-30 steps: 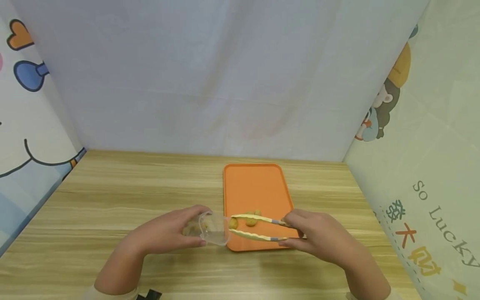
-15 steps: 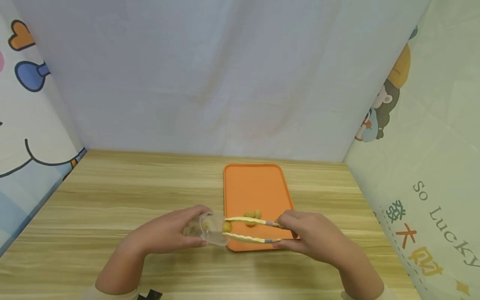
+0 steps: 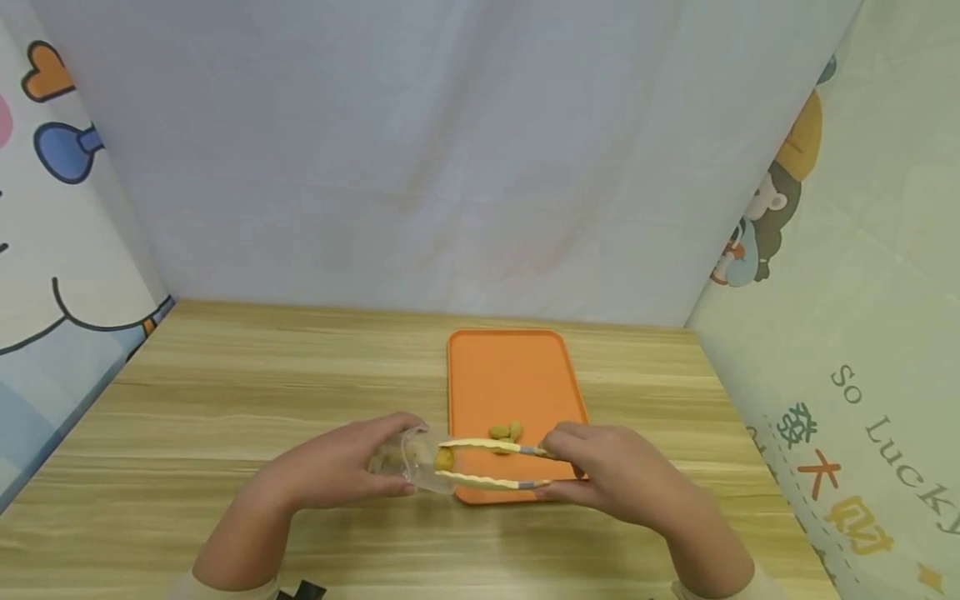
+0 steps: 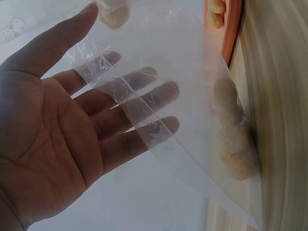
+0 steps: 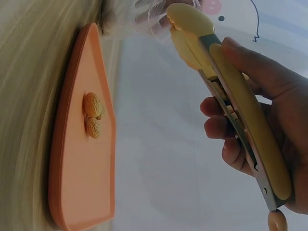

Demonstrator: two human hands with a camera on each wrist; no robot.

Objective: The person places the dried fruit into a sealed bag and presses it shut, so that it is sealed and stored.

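Note:
My left hand holds a clear plastic bag sideways between thumb and spread fingers, its mouth facing right. Through the film in the left wrist view, several tan nuts show blurred. My right hand grips yellow tongs with grey joints. Between their scalloped tips, at the bag's mouth, sits one walnut-like nut. In the right wrist view the tongs' far arm and the held nut are largely hidden. Beneath the tongs, a few wrinkled walnut-like nuts lie on an orange tray.
The tray stands on a wood-grain table, just right of the bag. A pale cloth hangs behind the table, with printed panels at left and right.
My right hand has moved left with the tongs, bringing the gripped nut from above the tray's edge into the bag's mouth. My left hand and the bag stay nearly still.

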